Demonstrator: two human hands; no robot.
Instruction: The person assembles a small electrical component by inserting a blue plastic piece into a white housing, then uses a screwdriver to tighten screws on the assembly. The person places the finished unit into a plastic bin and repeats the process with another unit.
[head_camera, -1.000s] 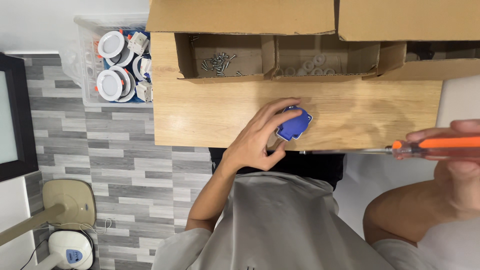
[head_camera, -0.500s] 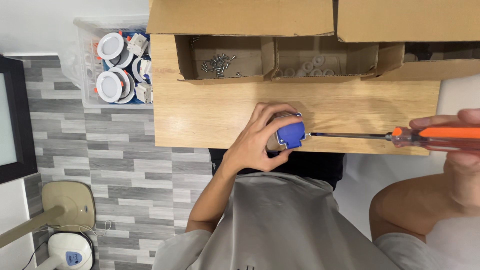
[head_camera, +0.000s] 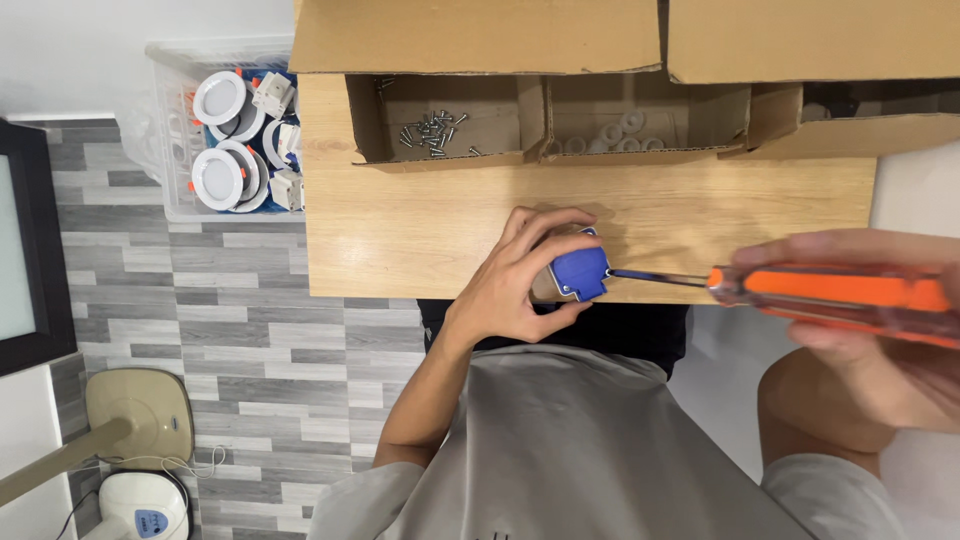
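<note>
At the near edge of the wooden table, the left hand grips a small blue plastic part while the right hand, closed around an orange-handled screwdriver, sets its tip against it. Fastening looks underway; loose screws remain in the cardboard box.

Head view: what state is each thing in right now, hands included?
Blue part: gripped at the table edge, screwdriver tip against its side.
Left hand: closed around the blue part.
Right hand: closed on the orange screwdriver, held level.
Cardboard box: open, loose screws inside.
Plastic bin: open, round white lamps inside.
</note>
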